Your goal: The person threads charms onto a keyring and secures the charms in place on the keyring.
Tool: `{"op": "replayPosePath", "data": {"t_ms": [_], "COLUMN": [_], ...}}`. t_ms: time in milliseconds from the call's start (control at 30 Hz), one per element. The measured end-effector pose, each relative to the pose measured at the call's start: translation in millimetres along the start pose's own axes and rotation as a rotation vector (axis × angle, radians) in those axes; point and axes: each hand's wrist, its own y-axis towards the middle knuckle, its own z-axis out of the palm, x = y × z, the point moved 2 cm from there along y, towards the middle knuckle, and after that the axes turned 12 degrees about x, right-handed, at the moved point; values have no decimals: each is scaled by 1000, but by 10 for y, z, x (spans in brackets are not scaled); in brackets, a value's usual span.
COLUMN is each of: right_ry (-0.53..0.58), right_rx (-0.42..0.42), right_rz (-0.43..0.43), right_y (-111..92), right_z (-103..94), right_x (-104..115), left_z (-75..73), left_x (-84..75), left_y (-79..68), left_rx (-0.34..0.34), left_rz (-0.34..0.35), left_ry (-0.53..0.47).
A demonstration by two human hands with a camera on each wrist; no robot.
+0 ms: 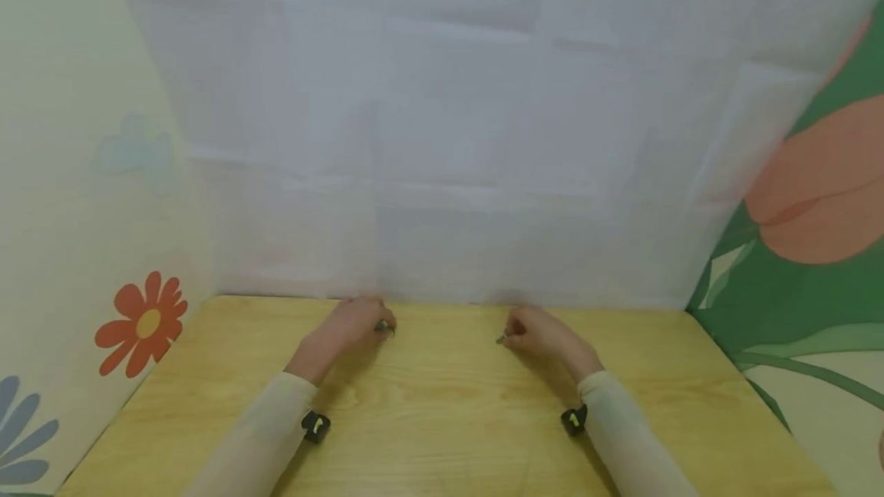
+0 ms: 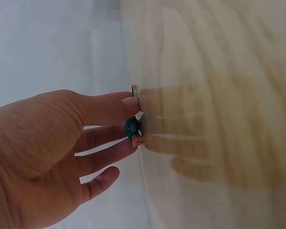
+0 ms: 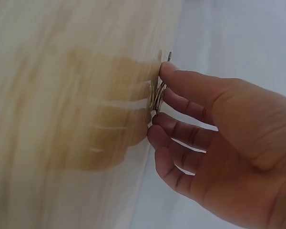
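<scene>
Teal trinket (image 2: 132,127) held in left fingers (image 2: 115,109), orange end (image 2: 137,140) left-wrist view only; right fingers (image 3: 188,83) pinch metal piece (image 3: 158,98).

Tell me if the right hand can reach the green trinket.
Likely yes: nothing visible stands on the table between the hands, though the left hand holds the green trinket and the right hand, pinching a metal piece, may need freeing first.

Head view faces forward-down; close wrist views share the tabletop (image 1: 442,413).

Long cream sleeves (image 1: 257,442) end near boxy black devices (image 1: 316,426) bearing small yellow marks (image 1: 574,421).
</scene>
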Motion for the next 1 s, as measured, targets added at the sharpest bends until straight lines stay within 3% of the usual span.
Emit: {"op": "replayPosePath", "data": {"t_ms": [167, 333, 500, 633, 800, 1000], "right_ry": [-12, -16, -86, -136, -131, -12], "right_rx": [-2, 0, -37, -73, -84, -105], "right_rz": [3, -6, -6, -7, 15, -35], "right_y": [15, 5, 53, 84, 75, -57], "right_z": [-14, -31, -19, -27, -73, -265], "right_x": [-9, 25, 69, 86, 113, 243], "left_z": [8, 18, -8, -22, -27, -12], "left_x": [-36, -56, -89, -128, -117, -126], "left_y": [15, 49, 59, 67, 69, 99], "left_rx": [7, -4, 20, 24, -46, -100], "left_rz": [-33, -2, -14, -30, 14, 56], "left_ry": [-5, -16, -37, 13, 98, 40]}}
